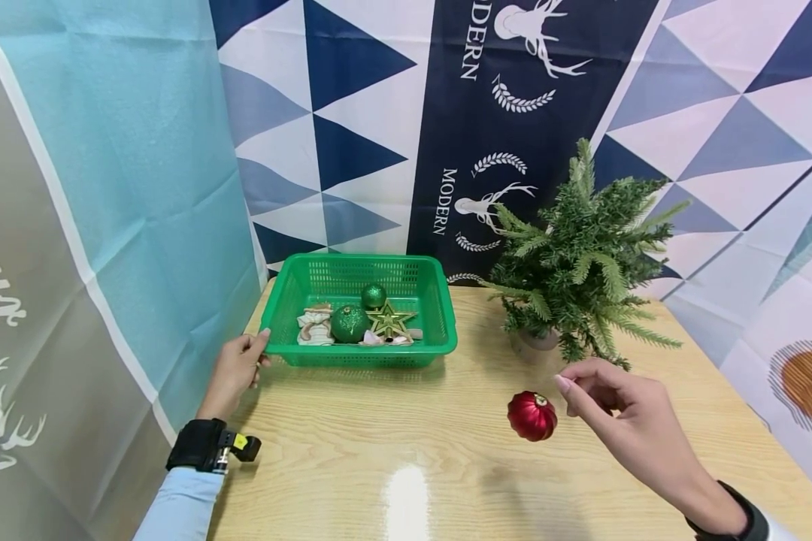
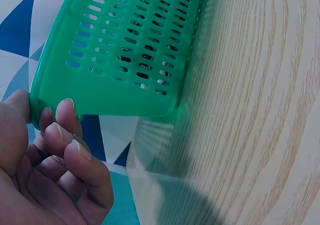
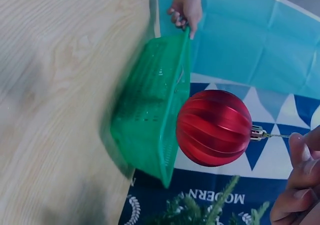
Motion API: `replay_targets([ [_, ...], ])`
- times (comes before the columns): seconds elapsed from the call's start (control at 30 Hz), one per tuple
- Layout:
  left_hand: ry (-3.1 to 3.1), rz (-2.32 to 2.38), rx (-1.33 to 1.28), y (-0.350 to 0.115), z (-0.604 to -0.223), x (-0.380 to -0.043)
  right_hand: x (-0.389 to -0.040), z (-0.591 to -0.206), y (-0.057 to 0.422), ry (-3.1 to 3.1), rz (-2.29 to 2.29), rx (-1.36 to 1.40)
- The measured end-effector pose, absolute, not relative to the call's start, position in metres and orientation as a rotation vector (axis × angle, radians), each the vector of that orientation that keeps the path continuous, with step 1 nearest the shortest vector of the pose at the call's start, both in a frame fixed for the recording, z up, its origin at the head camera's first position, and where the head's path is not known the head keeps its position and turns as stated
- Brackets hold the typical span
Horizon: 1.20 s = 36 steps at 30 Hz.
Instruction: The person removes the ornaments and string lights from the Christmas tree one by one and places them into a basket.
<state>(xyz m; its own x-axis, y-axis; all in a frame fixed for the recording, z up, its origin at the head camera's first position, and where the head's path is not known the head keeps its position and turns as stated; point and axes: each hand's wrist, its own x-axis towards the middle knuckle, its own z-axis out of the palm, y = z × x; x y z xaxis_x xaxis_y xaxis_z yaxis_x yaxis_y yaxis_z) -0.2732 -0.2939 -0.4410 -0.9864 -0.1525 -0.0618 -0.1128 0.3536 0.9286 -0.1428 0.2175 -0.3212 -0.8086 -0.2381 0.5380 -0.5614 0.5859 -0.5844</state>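
Note:
My left hand pinches the front left corner of a green plastic basket; the left wrist view shows thumb and fingers on its rim. Inside lie a large green glitter ball, a smaller green ball, a gold star and some pale pieces. My right hand pinches the thin loop of a red ridged bauble, which hangs above the table. In the right wrist view the bauble shows its metal cap and the loop between the fingertips.
A small artificial Christmas tree stands at the back right of the wooden table, just beyond my right hand. Patterned cloth hangs behind the table, and a blue and grey cloth hangs along the left side.

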Motion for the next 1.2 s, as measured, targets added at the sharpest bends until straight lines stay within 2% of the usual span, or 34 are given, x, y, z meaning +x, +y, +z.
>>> replay_targets([
  [1.2, -2.539, -1.755, 0.251, -0.292, -0.440, -0.273, -0.154, -0.340, 0.169, -2.446, 1.201, 0.827],
])
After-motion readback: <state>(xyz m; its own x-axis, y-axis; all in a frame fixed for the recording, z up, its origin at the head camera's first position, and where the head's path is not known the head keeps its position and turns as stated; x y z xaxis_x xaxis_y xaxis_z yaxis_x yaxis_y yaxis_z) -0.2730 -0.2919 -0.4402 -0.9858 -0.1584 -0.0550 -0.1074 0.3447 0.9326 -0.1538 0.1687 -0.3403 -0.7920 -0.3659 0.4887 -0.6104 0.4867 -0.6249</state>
